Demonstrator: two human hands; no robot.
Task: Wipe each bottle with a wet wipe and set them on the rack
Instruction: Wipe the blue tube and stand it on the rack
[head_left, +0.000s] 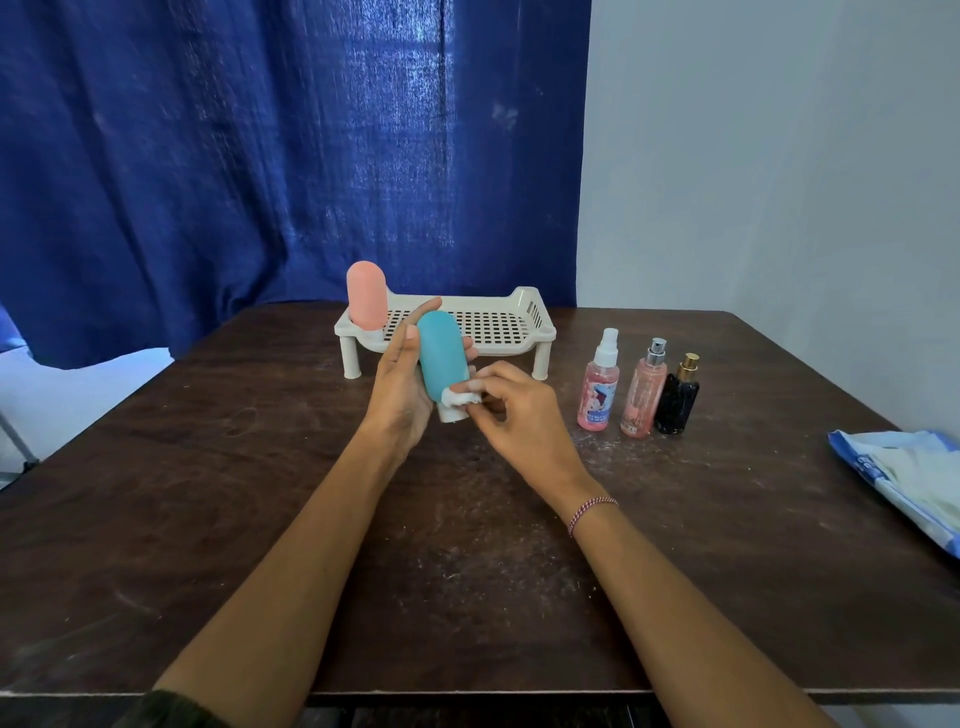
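Above desk (260, 519) centre, left grip (402, 384) curled round teal bottle (439, 353), cap down. Right grip (511, 410) pinches wadded wet wipe (460, 397) against bottle's lower end. Behind: white rack (545, 332), pink bottle (366, 293) upright at its left end. Right, in row: white-capped spray (600, 387), silver-capped spray (644, 395), black bottle (678, 400). Wipe pack (904, 478) at desk's right edge.

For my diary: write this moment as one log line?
step: wiping teal bottle | left hand: holds it | right hand: pinches wipe | rack: pink bottle
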